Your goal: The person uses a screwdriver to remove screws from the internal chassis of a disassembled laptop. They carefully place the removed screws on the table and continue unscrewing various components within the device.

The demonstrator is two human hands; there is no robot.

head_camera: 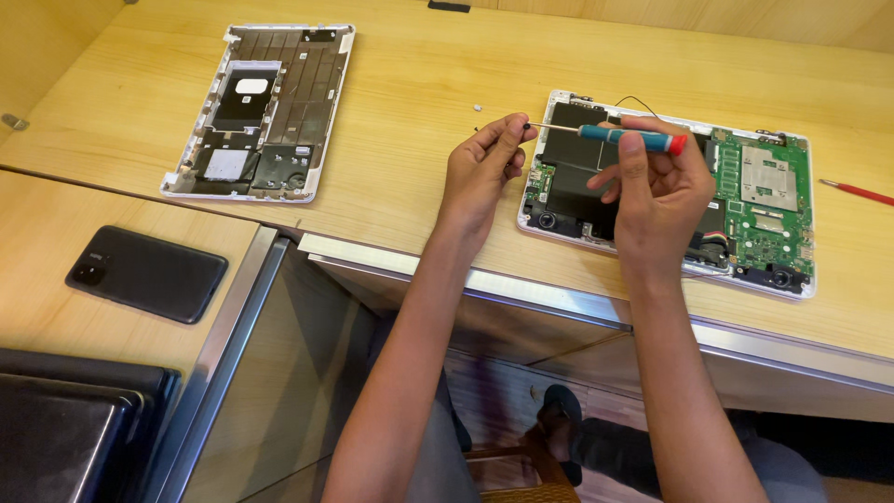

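Your right hand (656, 191) is closed around the screwdriver (626, 136), fingers wrapped over its blue handle with the red cap sticking out past your knuckles. The tool lies almost level above the open laptop (764, 200), its long axis running left to right across the view, cap to the right, thin metal shaft to the left. Your left hand (484, 172) is narrowed to a pinch, thumb and fingertips closed on the shaft's tip, just off the laptop's left edge; whether a screw sits between them is too small to tell.

The laptop lies on the wooden table (419, 93) with its bottom off: a black battery fills the left half under your hands, a green board (768, 210) with a silver square shield takes the right half, and round speakers sit at the near corners. A thin black wire loops above its far edge.

The removed bottom cover (265, 112) lies well apart to the left, inside up, white-rimmed, with a white rounded label on a black patch and a grey square label below it. A tiny white bit (477, 107) rests on the table between the two. A red tool (857, 192) lies at the right edge. A black phone (147, 273) lies on the lower surface to the left.
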